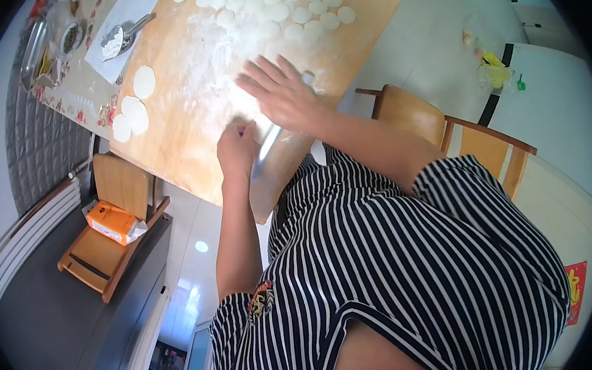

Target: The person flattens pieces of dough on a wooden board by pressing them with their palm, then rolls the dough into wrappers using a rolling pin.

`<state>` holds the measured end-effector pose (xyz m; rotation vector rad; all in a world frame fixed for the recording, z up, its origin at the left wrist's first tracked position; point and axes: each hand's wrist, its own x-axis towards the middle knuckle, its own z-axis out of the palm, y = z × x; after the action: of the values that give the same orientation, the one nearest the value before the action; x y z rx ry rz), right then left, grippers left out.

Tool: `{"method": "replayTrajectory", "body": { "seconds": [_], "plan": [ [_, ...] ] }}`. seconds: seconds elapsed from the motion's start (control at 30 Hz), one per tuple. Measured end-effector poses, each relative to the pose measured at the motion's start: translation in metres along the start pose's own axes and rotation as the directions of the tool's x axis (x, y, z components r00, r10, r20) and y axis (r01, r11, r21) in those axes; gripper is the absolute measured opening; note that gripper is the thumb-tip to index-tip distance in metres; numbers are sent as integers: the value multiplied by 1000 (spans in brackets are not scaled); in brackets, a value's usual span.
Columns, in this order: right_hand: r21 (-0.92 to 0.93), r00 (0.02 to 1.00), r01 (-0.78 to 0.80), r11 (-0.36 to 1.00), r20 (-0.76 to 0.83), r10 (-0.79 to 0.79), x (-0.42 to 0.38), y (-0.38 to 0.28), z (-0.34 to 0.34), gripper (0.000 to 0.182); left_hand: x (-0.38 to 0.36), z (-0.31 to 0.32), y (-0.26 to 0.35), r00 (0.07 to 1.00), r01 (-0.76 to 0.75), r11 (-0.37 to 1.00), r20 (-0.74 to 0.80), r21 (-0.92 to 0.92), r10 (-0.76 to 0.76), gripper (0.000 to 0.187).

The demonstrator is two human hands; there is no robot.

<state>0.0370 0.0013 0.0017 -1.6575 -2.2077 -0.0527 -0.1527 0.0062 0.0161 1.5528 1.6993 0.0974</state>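
My right hand (282, 95) lies with its fingers stretched and spread over a pale, smooth rolling pin (269, 149), which slants across the near edge of a wooden board (174, 142). One end of the pin shows past my fingers, the other below my wrist. My left hand (237, 144) is closed at the board, just left of the pin, its fingertips pressed together. What they pinch is lost in bright glare. Many round dough wrappers (279, 11) lie at the board's far end, some overlapping. Larger dough rounds (144, 81) lie along its left edge.
Left of the board, a patterned tablecloth (86, 76) carries a metal scoop of flour (114, 43) on white paper and a bowl (71, 38). A wooden chair (122, 181) at left holds an orange package (113, 222). More wooden chairs (408, 110) stand at right.
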Motion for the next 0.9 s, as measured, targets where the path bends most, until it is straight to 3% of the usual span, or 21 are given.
{"method": "replayTrajectory", "body": {
  "seconds": [0.07,0.1,0.17,0.3,0.37,0.4,0.5,0.57,0.63,0.7,0.73,0.8,0.87,0.9],
  "plan": [
    [25,998,-51,998,-23,52,35,-8,23,52,12,-2,13,991,-132,983,-11,130,134,22],
    [47,994,-102,994,-41,103,43,-10,29,51,18,2,7,992,-126,983,-13,133,129,22],
    [11,995,-93,996,-37,94,34,-11,28,51,29,8,-11,934,-345,903,-2,257,357,24],
    [81,999,-35,996,-31,37,-49,2,-6,53,9,4,-14,951,-296,922,-16,251,309,24],
    [122,997,-9,992,74,0,-81,8,-14,55,-3,9,-23,997,-24,999,-75,-47,21,30],
    [117,997,-12,993,71,4,-80,9,-13,55,-8,8,-26,999,13,988,-37,-154,-19,31],
    [124,999,-7,992,55,0,-71,6,-7,55,-5,6,-30,997,54,991,54,-122,-48,34],
    [30,999,33,999,17,-33,-26,-1,0,53,0,2,-8,999,38,998,27,-58,-36,32],
    [85,999,-10,996,-49,14,14,-10,19,54,12,3,0,1000,21,1000,5,8,-21,30],
    [131,992,-44,990,-113,60,22,-12,22,56,28,8,-1,962,-258,948,-40,187,270,26],
    [119,992,-65,991,-100,77,19,-13,19,60,30,10,-3,936,-323,916,-59,240,346,23],
    [97,992,-84,992,-88,93,0,-12,12,64,28,9,-13,934,-321,914,-77,249,349,22],
    [153,990,-48,987,137,27,-48,-2,3,68,20,9,-20,930,-323,912,-94,254,356,22],
    [146,990,-49,988,136,29,-69,1,-6,68,11,8,-25,966,-207,973,-139,104,220,25]
  ]
}}
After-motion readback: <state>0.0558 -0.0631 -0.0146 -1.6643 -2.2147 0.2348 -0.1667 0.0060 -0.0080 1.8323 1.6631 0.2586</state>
